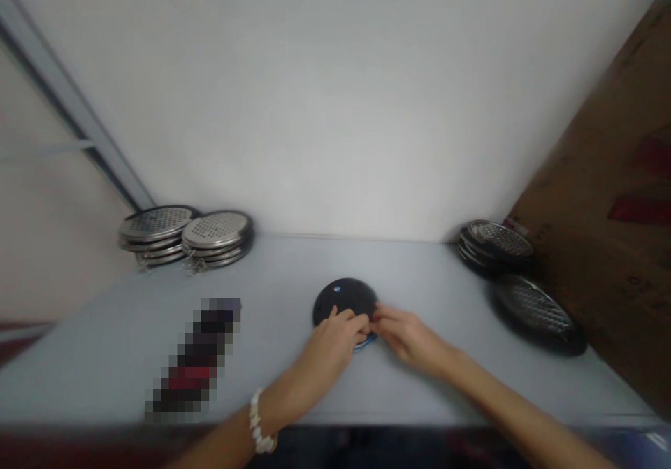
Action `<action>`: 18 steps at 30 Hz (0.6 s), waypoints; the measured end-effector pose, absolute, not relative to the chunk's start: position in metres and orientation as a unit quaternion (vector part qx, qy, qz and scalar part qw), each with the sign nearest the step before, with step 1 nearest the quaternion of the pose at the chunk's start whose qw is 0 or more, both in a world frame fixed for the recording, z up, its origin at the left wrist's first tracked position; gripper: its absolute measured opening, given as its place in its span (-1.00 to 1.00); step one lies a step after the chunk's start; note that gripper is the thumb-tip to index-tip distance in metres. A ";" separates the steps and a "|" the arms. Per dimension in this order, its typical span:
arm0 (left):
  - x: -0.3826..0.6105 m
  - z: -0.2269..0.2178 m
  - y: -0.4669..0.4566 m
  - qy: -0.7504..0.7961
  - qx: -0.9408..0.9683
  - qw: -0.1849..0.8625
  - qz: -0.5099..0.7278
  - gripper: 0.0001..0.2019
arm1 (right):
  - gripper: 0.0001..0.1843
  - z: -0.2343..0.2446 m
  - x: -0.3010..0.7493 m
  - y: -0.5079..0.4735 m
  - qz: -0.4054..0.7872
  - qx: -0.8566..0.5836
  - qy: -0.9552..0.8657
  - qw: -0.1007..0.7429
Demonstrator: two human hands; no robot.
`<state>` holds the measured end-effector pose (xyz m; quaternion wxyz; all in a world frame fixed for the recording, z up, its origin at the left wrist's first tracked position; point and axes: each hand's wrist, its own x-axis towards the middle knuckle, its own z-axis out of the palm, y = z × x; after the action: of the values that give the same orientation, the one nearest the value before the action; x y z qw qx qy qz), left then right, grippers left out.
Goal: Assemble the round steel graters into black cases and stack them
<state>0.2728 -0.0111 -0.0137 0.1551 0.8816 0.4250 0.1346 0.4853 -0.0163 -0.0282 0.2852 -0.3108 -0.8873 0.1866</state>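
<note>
A round black disc [343, 298] with a small blue dot lies flat near the middle of the pale table [277, 266]. My left hand [333, 336] rests on the disc's near edge with its fingers curled together. My right hand [401, 333] meets it from the right, fingertips pinched at the same edge. A thin blue rim [365, 344] shows under the disc between the two hands. What the fingertips grip there is too small and blurred to name. A white bead bracelet [259, 423] is on my left wrist.
Two stacks of perforated metal discs [186, 235] stand at the back left. A dark stack [495, 245] and one single perforated disc [535, 312] lie at the right, beside a brown cardboard box [608, 231]. A pixelated dark object [196, 361] lies front left. A white wall rises behind.
</note>
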 end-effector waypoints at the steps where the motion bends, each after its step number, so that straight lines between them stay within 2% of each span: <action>1: 0.273 -0.013 -0.013 0.431 0.880 0.148 0.133 -0.85 | -0.70 -0.027 0.486 -0.016 0.183 -0.316 -0.886 0.285; 3: 0.271 -0.013 -0.016 0.442 0.877 0.134 0.133 -0.87 | -0.73 -0.025 0.488 -0.017 0.176 -0.326 -0.883 0.287; 4: 0.271 -0.013 -0.018 0.446 0.877 0.124 0.132 -0.81 | -0.73 -0.024 0.488 -0.018 0.173 -0.330 -0.882 0.290; 7: 0.270 -0.013 -0.023 0.451 0.880 0.080 0.123 -0.47 | -0.70 -0.018 0.485 -0.023 0.163 -0.342 -0.876 0.300; 9: 0.271 -0.012 -0.025 0.464 0.878 0.035 0.113 -0.36 | -0.66 -0.012 0.478 -0.030 0.145 -0.354 -0.873 0.304; 13: 0.268 -0.002 -0.027 0.473 0.867 -0.033 0.152 -0.60 | -0.50 0.005 0.454 -0.045 0.080 -0.357 -0.866 0.341; 18: 0.242 0.014 -0.025 0.409 0.875 0.002 0.260 -0.56 | -0.49 0.019 0.427 -0.057 0.005 -0.353 -0.848 0.395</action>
<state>0.2416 -0.0249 0.0140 0.0021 0.8747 0.4091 0.2600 0.4270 -0.0569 0.0190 0.3952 -0.3526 -0.8482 0.0054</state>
